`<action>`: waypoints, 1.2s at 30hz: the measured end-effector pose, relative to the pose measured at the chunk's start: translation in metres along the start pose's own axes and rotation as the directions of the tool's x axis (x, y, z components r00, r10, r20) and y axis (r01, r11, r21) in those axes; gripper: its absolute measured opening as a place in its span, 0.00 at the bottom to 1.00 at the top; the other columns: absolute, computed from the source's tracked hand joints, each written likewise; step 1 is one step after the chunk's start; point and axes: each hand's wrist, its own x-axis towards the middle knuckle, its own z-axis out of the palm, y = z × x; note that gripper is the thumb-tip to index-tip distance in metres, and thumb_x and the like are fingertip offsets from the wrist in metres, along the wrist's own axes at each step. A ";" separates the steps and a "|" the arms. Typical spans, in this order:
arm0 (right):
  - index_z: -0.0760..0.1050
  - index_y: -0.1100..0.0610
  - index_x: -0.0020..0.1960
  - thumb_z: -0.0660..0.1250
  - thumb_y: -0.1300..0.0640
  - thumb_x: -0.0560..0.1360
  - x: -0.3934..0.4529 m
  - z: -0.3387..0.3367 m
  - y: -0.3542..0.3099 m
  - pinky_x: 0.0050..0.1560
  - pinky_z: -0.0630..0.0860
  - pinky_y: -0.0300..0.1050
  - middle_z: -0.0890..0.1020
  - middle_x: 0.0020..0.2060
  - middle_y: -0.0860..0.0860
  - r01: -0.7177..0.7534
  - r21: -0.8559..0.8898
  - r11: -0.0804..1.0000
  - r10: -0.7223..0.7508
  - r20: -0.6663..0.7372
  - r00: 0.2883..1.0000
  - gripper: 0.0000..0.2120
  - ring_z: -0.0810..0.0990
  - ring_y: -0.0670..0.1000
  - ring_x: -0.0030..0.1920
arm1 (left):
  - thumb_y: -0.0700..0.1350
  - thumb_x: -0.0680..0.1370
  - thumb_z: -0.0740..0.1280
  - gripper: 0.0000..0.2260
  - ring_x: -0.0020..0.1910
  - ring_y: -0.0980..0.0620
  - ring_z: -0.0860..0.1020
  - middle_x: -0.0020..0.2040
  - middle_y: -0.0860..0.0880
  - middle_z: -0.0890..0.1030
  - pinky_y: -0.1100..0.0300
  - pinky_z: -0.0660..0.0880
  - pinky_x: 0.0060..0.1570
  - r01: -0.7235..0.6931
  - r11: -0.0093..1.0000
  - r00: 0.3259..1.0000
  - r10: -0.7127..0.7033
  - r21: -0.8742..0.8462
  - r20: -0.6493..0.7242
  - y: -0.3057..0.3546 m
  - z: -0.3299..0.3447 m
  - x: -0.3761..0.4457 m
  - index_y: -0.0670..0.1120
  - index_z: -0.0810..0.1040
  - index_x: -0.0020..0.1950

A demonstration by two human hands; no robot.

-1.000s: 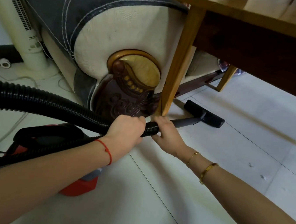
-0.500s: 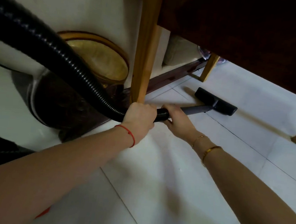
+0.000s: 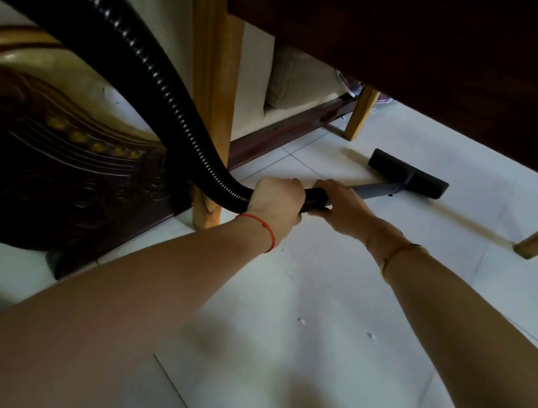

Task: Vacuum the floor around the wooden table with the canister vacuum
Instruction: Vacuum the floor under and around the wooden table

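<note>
**A:** Table underside fills the upper right of the frame, dark, with pale wooden legs at centre left, upper centre and the right edge. What is being done beneath it?

**B:** The floor of white tiles is being vacuumed. A ribbed black hose sweeps down from the upper left, past the near table leg, into the hands at centre. From there a grey wand runs right to the flat black floor head, which lies on the tile under the table.

**A:** And the grip?

**B:** The left hand is wrapped closed around the hose end; the right hand is curled around the cuff where the wand begins. To do this well, I would judge: keep the head flat, stroke slowly, and steer the hose clear of that leg. Two white crumbs lie at lower centre, not yet reached.

**A:** What has changed?

**B:** Compared with half a second ago, the camera sits lower and closer, and the head lies further right.
</note>
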 end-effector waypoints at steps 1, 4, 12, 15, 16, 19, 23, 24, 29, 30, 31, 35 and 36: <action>0.73 0.53 0.53 0.71 0.53 0.73 -0.002 0.001 -0.001 0.49 0.65 0.43 0.76 0.48 0.49 0.015 -0.008 1.000 -0.015 -0.008 1.000 0.11 0.70 0.48 0.48 | 0.48 0.78 0.63 0.13 0.48 0.48 0.80 0.50 0.47 0.80 0.59 0.68 0.40 -0.006 1.000 1.000 0.006 -0.004 -0.001 -0.001 0.001 -0.002 0.42 0.71 0.59; 0.73 0.53 0.52 0.71 0.53 0.73 -0.012 0.007 -0.011 0.46 0.66 0.43 0.77 0.46 0.49 0.050 -0.017 0.999 -0.051 -0.047 0.998 0.10 0.71 0.49 0.47 | 0.48 0.78 0.64 0.13 0.47 0.49 0.80 0.49 0.48 0.80 0.59 0.68 0.39 -0.006 1.000 1.000 0.006 -0.024 0.011 -0.007 0.001 -0.014 0.43 0.71 0.58; 0.72 0.56 0.50 0.68 0.52 0.74 -0.047 0.013 -0.068 0.45 0.71 0.50 0.78 0.43 0.53 0.186 -0.014 0.982 -0.187 -0.082 0.979 0.09 0.72 0.53 0.44 | 0.49 0.79 0.62 0.13 0.44 0.49 0.80 0.48 0.47 0.80 0.59 0.68 0.36 -0.065 0.997 0.998 0.064 0.040 0.025 -0.046 -0.018 -0.071 0.43 0.69 0.59; 0.73 0.57 0.50 0.68 0.54 0.73 -0.064 0.014 -0.095 0.45 0.70 0.49 0.77 0.42 0.54 0.210 -0.001 0.978 -0.209 -0.119 0.971 0.09 0.72 0.54 0.44 | 0.49 0.79 0.61 0.12 0.45 0.48 0.80 0.49 0.47 0.80 0.58 0.68 0.36 -0.088 0.995 0.996 0.087 0.052 0.022 -0.062 -0.032 -0.098 0.44 0.69 0.59; 0.73 0.57 0.50 0.68 0.54 0.73 -0.069 0.015 -0.104 0.46 0.70 0.49 0.77 0.42 0.54 0.215 -0.007 0.977 -0.214 -0.128 0.968 0.09 0.73 0.54 0.44 | 0.49 0.79 0.61 0.13 0.45 0.48 0.80 0.49 0.47 0.80 0.58 0.68 0.36 -0.100 0.993 0.995 0.100 0.057 0.014 -0.067 -0.036 -0.107 0.44 0.69 0.60; 0.72 0.57 0.51 0.67 0.52 0.74 -0.083 0.017 -0.126 0.48 0.68 0.48 0.77 0.44 0.54 0.219 -0.028 0.975 -0.221 -0.152 0.963 0.11 0.73 0.54 0.45 | 0.51 0.79 0.60 0.15 0.45 0.48 0.81 0.50 0.48 0.80 0.58 0.67 0.36 -0.141 0.984 0.989 0.144 0.108 -0.019 -0.081 -0.044 -0.131 0.44 0.69 0.61; 0.71 0.56 0.50 0.67 0.52 0.74 -0.102 0.020 -0.147 0.45 0.65 0.45 0.76 0.43 0.52 0.215 -0.039 0.976 -0.218 -0.201 0.955 0.09 0.71 0.53 0.44 | 0.53 0.79 0.61 0.15 0.44 0.48 0.81 0.49 0.49 0.80 0.58 0.69 0.36 -0.156 0.984 0.987 0.158 0.086 -0.023 -0.092 -0.050 -0.151 0.46 0.68 0.61; 0.71 0.56 0.50 0.67 0.52 0.75 -0.106 0.021 -0.150 0.45 0.64 0.45 0.76 0.43 0.52 0.208 -0.035 0.977 -0.211 -0.213 0.954 0.09 0.71 0.52 0.43 | 0.53 0.78 0.61 0.15 0.44 0.48 0.81 0.50 0.49 0.80 0.58 0.68 0.36 -0.161 0.984 0.986 0.164 0.079 -0.027 -0.093 -0.050 -0.155 0.46 0.68 0.61; 0.71 0.56 0.50 0.67 0.55 0.74 -0.126 0.021 -0.157 0.46 0.65 0.45 0.76 0.43 0.53 0.138 -0.012 0.990 -0.136 -0.271 0.953 0.08 0.69 0.52 0.42 | 0.53 0.78 0.60 0.13 0.43 0.49 0.81 0.49 0.50 0.80 0.58 0.67 0.34 -0.190 0.977 0.977 0.199 0.100 -0.080 -0.088 -0.057 -0.165 0.46 0.69 0.59; 0.71 0.57 0.50 0.67 0.55 0.74 -0.130 0.020 -0.155 0.46 0.65 0.45 0.76 0.43 0.53 0.120 -0.013 0.993 -0.119 -0.274 0.954 0.08 0.70 0.53 0.43 | 0.52 0.78 0.60 0.13 0.43 0.49 0.81 0.49 0.49 0.80 0.58 0.66 0.35 -0.197 0.975 0.975 0.206 0.107 -0.083 -0.084 -0.058 -0.165 0.46 0.69 0.59; 0.71 0.57 0.50 0.67 0.55 0.74 -0.133 0.019 -0.151 0.47 0.65 0.45 0.76 0.43 0.53 0.102 -0.014 0.995 -0.101 -0.275 0.956 0.08 0.71 0.53 0.44 | 0.52 0.78 0.60 0.13 0.44 0.48 0.81 0.49 0.49 0.80 0.59 0.66 0.35 -0.204 0.973 0.973 0.214 0.112 -0.085 -0.078 -0.059 -0.163 0.46 0.69 0.59; 0.71 0.57 0.51 0.66 0.55 0.75 -0.148 0.012 -0.125 0.49 0.68 0.47 0.77 0.45 0.53 0.026 -0.023 0.999 -0.031 -0.269 0.963 0.09 0.72 0.54 0.45 | 0.51 0.79 0.60 0.13 0.47 0.47 0.80 0.50 0.49 0.80 0.57 0.64 0.35 -0.227 0.967 0.969 0.236 0.119 -0.068 -0.049 -0.060 -0.150 0.45 0.68 0.58; 0.71 0.57 0.52 0.66 0.55 0.75 -0.152 0.009 -0.116 0.49 0.69 0.47 0.76 0.45 0.53 0.002 -0.029 1.000 -0.010 -0.261 0.965 0.09 0.72 0.54 0.46 | 0.51 0.79 0.60 0.13 0.47 0.47 0.80 0.51 0.48 0.79 0.57 0.64 0.36 -0.234 0.967 0.969 0.241 0.106 -0.058 -0.039 -0.060 -0.145 0.45 0.68 0.58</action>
